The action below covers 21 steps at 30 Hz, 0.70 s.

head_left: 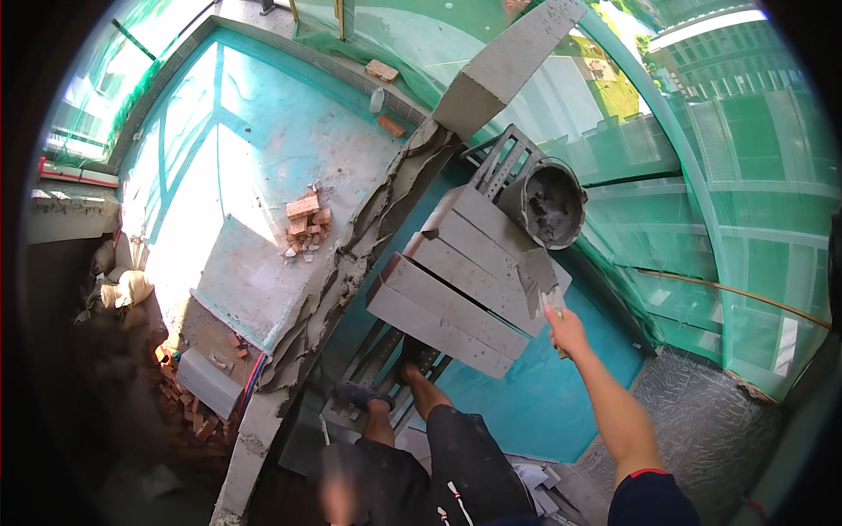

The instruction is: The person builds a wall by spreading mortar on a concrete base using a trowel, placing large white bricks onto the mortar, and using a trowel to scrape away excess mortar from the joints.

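Note:
My right hand (567, 332) is closed round the handle of a trowel (537, 279). The grey, mortar-smeared blade reaches up over the right end of several pale grey blocks (474, 254). Just beyond the blade stands a dark bucket (551, 206) with grey mortar inside. My left hand (338, 493) hangs at the lower edge beside my leg; it is blurred, so its fingers cannot be made out. Left of the blocks runs a partly built wall (329, 280) with rough wet-looking mortar along its edge, and one pale block (500, 74) sits at its far end.
I stand on a slotted metal platform (373, 358), which also bears the blocks and bucket. Beyond the wall, a brick pile (305, 224) lies on a turquoise-coated floor (219, 131). Green netting (649, 140) hangs at right. Loose bricks (189, 408) and a grey block (210, 383) lie lower left.

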### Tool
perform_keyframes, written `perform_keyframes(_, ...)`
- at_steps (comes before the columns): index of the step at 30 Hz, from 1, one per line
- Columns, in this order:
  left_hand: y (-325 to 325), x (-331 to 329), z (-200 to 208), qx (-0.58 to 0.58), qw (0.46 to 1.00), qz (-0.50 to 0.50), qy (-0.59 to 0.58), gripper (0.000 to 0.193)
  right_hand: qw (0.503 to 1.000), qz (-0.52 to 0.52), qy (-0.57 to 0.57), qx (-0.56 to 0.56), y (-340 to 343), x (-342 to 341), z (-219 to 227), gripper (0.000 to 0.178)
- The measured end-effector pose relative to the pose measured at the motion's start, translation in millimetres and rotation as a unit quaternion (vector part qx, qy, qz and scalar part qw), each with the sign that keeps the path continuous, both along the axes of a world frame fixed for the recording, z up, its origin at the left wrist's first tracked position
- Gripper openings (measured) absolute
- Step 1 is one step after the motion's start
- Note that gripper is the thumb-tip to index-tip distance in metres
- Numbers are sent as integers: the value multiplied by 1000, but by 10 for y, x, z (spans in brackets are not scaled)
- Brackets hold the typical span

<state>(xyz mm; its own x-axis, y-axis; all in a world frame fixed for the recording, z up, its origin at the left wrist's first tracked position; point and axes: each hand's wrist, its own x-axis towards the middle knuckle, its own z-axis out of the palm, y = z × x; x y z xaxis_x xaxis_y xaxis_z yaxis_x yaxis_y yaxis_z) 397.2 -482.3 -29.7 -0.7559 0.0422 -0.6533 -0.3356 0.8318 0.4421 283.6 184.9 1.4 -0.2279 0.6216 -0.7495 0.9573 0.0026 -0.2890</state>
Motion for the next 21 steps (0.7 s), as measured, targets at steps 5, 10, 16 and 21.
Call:
perform_keyframes(5, 566, -356, 96, 32, 977, 191, -91, 31, 937, 296, -20, 184, 23, -637, -516, 53)
perform_keyframes(10, 1062, -825, 342, 50, 955, 244, -160, 21, 868, 452, -39, 203, 31, -1713, -954, 39)
perform_keyframes(16, 972, -730, 164, 16, 950, 255, -179, 22, 723, 614, 6, 317, 36, -2214, -1501, 29)
perform_keyframes(21, 832, -738, 109, 8, 949, 258, -182, 24, 617, 707, 51, 341, -50, -2055, -1340, 18)
